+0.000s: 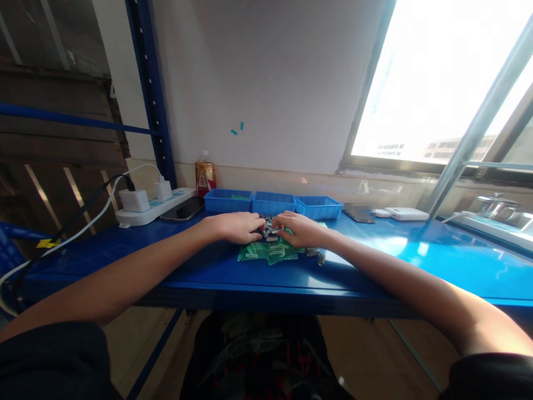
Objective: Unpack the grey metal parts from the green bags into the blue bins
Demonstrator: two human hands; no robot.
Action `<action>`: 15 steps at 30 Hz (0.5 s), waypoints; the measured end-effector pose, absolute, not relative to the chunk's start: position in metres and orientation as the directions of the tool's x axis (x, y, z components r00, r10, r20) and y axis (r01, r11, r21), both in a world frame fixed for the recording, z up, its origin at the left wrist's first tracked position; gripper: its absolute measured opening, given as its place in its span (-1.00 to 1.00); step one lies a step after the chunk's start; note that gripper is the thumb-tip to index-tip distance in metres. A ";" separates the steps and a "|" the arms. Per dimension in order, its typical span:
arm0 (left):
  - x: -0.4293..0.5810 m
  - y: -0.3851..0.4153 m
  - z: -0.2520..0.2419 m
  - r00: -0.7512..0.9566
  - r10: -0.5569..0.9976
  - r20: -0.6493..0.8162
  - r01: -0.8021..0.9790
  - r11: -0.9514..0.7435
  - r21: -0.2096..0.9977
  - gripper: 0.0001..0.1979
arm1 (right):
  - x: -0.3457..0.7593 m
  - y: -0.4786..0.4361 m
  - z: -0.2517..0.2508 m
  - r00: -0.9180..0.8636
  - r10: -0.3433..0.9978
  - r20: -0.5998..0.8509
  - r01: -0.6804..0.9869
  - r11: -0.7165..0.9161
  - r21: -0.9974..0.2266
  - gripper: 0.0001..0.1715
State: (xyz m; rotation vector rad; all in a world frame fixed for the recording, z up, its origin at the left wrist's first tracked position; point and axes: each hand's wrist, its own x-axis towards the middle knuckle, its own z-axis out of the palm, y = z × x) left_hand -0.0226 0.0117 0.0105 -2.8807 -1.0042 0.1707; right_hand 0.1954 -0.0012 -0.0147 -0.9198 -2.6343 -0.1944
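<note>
Both my hands meet over a heap of small metal parts (271,238) on the blue table; their exact kind is too small to tell. Curled fingers of my left hand (239,228) press into the heap's left side. From the right, my right hand (296,229) reaches in with bent fingers and thumb close together. What either set of fingertips holds is hidden among the pieces. Crinkled green clear plastic bags (266,253) lie under and in front of the heap, with some pieces showing in them. Beside my right wrist are a few loose metal pieces (321,259).
Three blue bins (272,201) line the back, the left one holding something green. To the left are a phone (183,210), a power strip (137,216) with cables and a drink bottle (205,175). A white box (406,214) and lidded metal pot (495,206) stand right.
</note>
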 end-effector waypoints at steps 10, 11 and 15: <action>-0.018 -0.001 0.024 0.674 0.714 0.190 0.734 -0.676 -0.061 -0.62 | 0.196 -0.003 -0.008 -0.665 0.532 0.524 0.652 0.756 0.060 -0.83; -0.017 -0.002 0.025 0.692 0.689 0.216 0.711 -0.701 -0.044 -0.59 | 0.196 -0.003 -0.008 -0.657 0.535 0.530 0.662 0.746 0.068 -0.82; -0.013 -0.017 0.028 0.889 0.451 0.077 0.444 -0.891 0.095 -0.63 | 0.197 -0.001 -0.008 -0.624 0.535 0.570 0.691 0.718 0.082 -0.80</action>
